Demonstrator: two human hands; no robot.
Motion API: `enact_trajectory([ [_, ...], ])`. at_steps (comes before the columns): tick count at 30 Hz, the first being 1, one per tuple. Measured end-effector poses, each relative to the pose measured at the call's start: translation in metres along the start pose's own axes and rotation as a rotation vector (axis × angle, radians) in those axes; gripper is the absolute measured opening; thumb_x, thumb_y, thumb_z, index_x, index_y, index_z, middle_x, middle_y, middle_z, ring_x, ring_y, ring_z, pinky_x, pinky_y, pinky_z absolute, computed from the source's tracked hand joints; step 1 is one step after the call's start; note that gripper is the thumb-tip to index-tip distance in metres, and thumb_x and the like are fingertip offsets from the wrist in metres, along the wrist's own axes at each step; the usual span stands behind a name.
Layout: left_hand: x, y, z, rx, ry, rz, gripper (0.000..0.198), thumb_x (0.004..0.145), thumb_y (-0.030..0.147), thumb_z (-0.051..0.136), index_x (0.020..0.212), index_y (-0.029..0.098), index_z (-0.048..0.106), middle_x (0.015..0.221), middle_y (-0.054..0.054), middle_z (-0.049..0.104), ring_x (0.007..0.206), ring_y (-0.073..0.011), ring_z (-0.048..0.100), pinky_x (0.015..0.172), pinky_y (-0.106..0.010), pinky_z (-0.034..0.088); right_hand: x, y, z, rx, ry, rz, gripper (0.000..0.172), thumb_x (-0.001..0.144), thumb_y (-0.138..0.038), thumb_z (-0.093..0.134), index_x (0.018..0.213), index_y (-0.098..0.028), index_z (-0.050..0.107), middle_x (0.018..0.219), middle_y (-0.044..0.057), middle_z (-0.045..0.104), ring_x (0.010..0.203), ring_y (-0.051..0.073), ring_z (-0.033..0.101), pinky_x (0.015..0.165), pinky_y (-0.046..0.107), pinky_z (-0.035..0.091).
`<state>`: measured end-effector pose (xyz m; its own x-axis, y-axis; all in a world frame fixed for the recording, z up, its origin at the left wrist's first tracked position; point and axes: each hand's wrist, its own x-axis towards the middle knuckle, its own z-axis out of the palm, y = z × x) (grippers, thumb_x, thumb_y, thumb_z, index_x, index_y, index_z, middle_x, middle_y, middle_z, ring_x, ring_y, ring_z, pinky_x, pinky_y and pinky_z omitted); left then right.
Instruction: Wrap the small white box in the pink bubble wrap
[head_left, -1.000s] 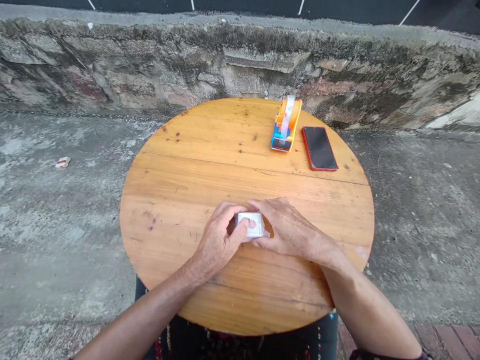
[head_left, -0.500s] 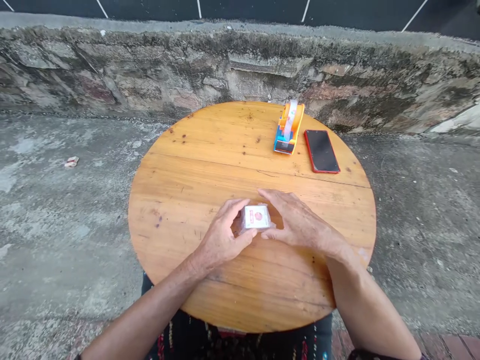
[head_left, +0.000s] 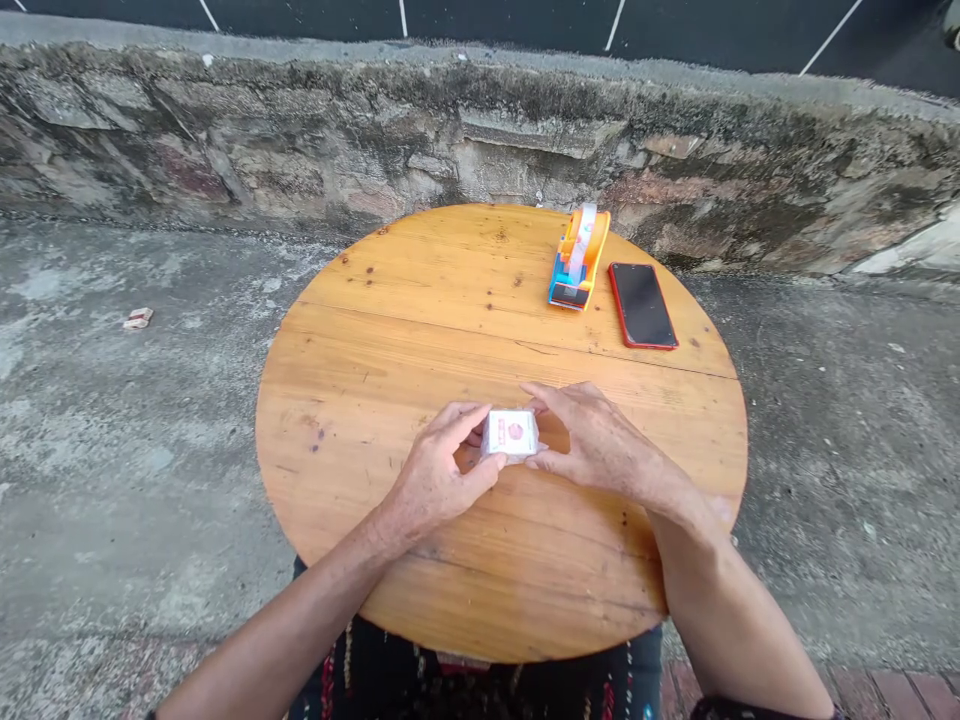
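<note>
A small white box (head_left: 512,432) with red print on top, wrapped in clear plastic, is between my two hands over the near middle of the round wooden table (head_left: 420,350). My left hand (head_left: 442,465) grips its left side, thumb at the near corner and fingers at the far one. On the right side, my right hand (head_left: 589,440) has its thumb at the near corner and its fingertips at the far corner, with a gap between palm and box. Whether the box rests on the tabletop I cannot tell.
Toward the back right of the table stands an orange and blue tape dispenser (head_left: 579,258) with a roll of tape. Beside it lies a phone (head_left: 643,306) in a red case. Behind the table runs a rough stone wall (head_left: 360,140).
My right hand's thumb and fingertips have closed in on the box's right corners. The box has shifted very slightly; my left hand keeps its grip.
</note>
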<state>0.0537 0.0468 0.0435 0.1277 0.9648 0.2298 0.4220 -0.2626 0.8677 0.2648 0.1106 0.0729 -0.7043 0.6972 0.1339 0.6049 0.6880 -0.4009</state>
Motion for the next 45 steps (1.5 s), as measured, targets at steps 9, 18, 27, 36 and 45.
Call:
enact_trajectory([
  [9,-0.001,-0.004,-0.003,-0.215,-0.026,-0.105,0.052,0.076,0.017,0.064,0.127,0.016,0.054,0.118,-0.011,0.058,0.099,-0.0201,0.061,0.087,-0.037,0.054,-0.005,0.005,-0.007,0.038,-0.111,-0.018,0.078,0.079,-0.046,0.068,0.145,-0.021,0.034,0.134,0.014,0.057,0.118,0.031,0.056,0.095,0.047,0.045],
  [18,-0.003,-0.002,-0.006,-0.14,0.048,-0.098,0.051,0.077,0.021,0.063,0.126,0.019,0.052,0.114,-0.01,0.057,0.092,-0.0186,0.06,0.075,-0.033,0.053,-0.008,0.012,-0.02,0.143,-0.112,0.088,0.071,0.079,-0.046,0.067,0.14,-0.019,0.043,0.123,0.013,0.064,0.112,0.03,0.06,0.096,0.048,0.045],
  [27,-0.004,0.005,-0.001,0.074,0.071,0.081,0.043,0.076,0.02,0.066,0.118,0.022,0.056,0.119,-0.008,0.054,0.089,-0.0167,0.058,0.072,-0.03,0.052,0.013,0.015,-0.001,0.603,0.183,0.357,0.027,0.085,-0.037,0.056,0.1,-0.016,0.066,0.094,0.007,0.071,0.084,0.02,0.066,0.077,0.035,0.051],
  [36,-0.002,0.0,0.003,-0.029,0.05,0.058,0.034,0.078,0.016,0.063,0.112,0.021,0.059,0.113,-0.006,0.058,0.09,-0.0165,0.061,0.077,-0.03,0.054,0.037,0.01,0.023,0.701,0.15,0.365,0.026,0.084,-0.04,0.054,0.09,-0.017,0.064,0.07,0.0,0.062,0.06,0.012,0.054,0.057,0.025,0.043],
  [45,-0.003,-0.002,0.003,-0.066,0.021,-0.01,0.035,0.078,0.019,0.065,0.112,0.022,0.058,0.106,-0.005,0.061,0.086,-0.0157,0.062,0.077,-0.031,0.055,0.04,0.007,0.023,0.763,0.177,0.339,0.019,0.083,-0.035,0.056,0.075,-0.018,0.061,0.062,-0.004,0.053,0.055,0.01,0.046,0.053,0.023,0.037],
])
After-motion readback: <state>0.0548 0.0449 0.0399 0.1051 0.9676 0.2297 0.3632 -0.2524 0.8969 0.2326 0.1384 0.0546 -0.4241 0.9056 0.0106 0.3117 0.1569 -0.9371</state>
